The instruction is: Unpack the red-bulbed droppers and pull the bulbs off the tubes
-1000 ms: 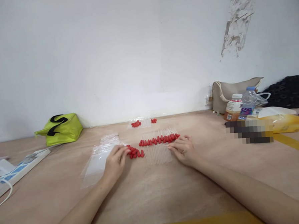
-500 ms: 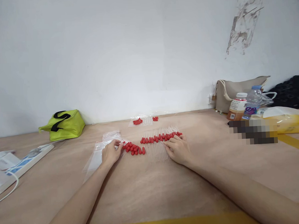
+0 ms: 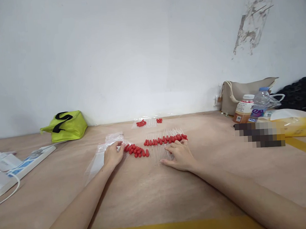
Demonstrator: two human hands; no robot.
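Thin clear pipettes with red rubber bulbs (image 3: 167, 139) lie in two facing rows on the table, their bulbs meeting in the middle and their clear tubes (image 3: 158, 153) pointing towards and away from me. My right hand (image 3: 179, 155) rests over the right part of the near tubes, with thumb and fingers spread. To the left is a loose cluster of red rubber bulbs (image 3: 136, 150). My left hand (image 3: 113, 155) is at this cluster's left end, fingers bent with a gap to the thumb, nothing visible in them. Clear plastic bags (image 3: 97, 161) lie beneath and beside it.
Near the wall lies a clear bag holding red-bulbed pipettes (image 3: 151, 122). A lime-green bag (image 3: 71, 127) and a white power strip (image 3: 39, 156) stand left. At right are two bottles (image 3: 243, 109), a beige bag (image 3: 241, 89) and a yellow packet (image 3: 294, 126).
My right thumb has spread outward to the left over the near tubes. The left fingers have drawn slightly back from the end of the red bulb cluster.
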